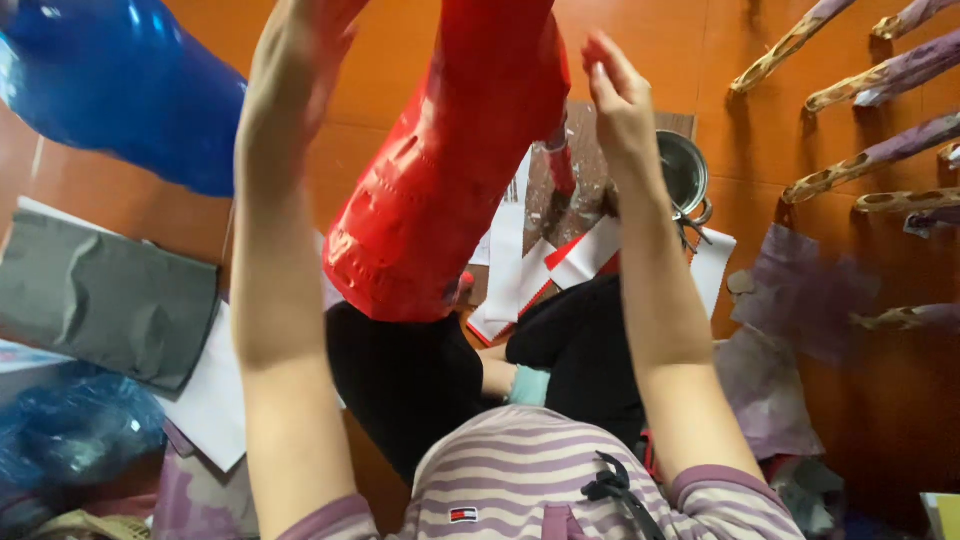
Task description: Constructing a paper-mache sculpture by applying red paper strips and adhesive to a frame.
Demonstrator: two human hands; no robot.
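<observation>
From the head camera, both arms were raised: the left hand (300, 40) reached to the top edge, its grip impossible to tell, beside a shiny red crinkled foil tube (440, 170), while the right hand (622, 95) hovered with fingers spread, just right of that tube. Below the hands, red-and-white paper sheets (520, 275) lay on the orange floor (760, 150), a metal pot (683, 172) just beyond the right hand, a glossy blue foil tube (125, 85) left of the left arm.

Glossy orange tiled floor (640, 40)
</observation>
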